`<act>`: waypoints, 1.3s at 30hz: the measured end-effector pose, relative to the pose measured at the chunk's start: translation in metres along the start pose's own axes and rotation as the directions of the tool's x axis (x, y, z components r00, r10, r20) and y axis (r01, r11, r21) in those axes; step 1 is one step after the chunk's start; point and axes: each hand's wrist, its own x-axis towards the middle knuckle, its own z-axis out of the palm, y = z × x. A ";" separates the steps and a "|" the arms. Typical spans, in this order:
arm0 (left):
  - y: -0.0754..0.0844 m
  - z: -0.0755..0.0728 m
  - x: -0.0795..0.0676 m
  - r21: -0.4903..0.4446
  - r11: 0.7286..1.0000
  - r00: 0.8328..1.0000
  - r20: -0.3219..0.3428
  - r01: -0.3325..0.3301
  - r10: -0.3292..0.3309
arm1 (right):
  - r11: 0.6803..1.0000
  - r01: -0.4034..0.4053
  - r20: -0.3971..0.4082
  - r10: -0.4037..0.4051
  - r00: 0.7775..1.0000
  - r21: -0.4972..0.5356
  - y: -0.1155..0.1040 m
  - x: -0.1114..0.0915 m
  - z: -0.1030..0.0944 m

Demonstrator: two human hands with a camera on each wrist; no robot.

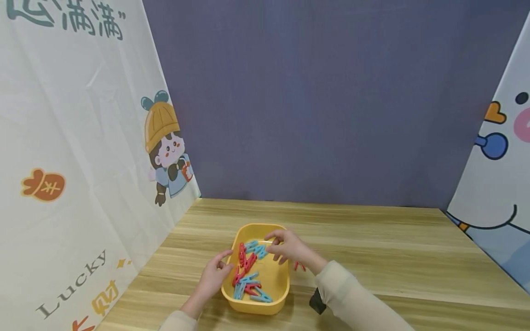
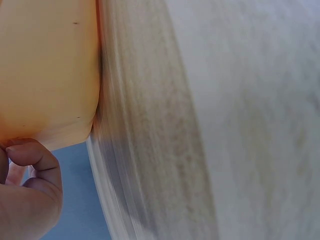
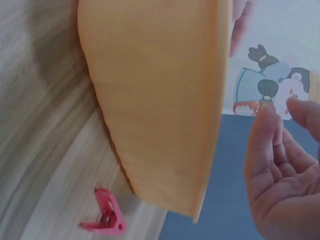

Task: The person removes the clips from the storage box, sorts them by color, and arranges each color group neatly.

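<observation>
A yellow plastic basket (image 1: 281, 301) stands on the wooden table, holding several red clothespins (image 1: 250, 262) and blue clothespins (image 1: 262, 296). My left hand (image 1: 213, 278) is at the basket's left rim, thumb and index finger apart; in the left wrist view its fingertips are against or very near the rim. Over the right side of the basket hovers my right hand (image 1: 288, 247), its fingers loosely bent. The right wrist view shows a gap between that thumb and index finger, with nothing held. One red clothespin (image 3: 110, 216) lies on the table just right of the basket.
The wooden table (image 1: 372, 248) runs back to a dark blue-grey panel (image 1: 314, 101). Printed white sheets (image 1: 83, 138) hang at the left and right. A small black object (image 1: 317, 302) shows beside my right sleeve.
</observation>
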 end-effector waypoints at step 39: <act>0.004 0.003 0.002 0.053 0.991 0.993 0.002 0.121 -0.121 | 0.999 -0.008 0.163 0.015 0.987 -0.046 0.007 -0.005 0.042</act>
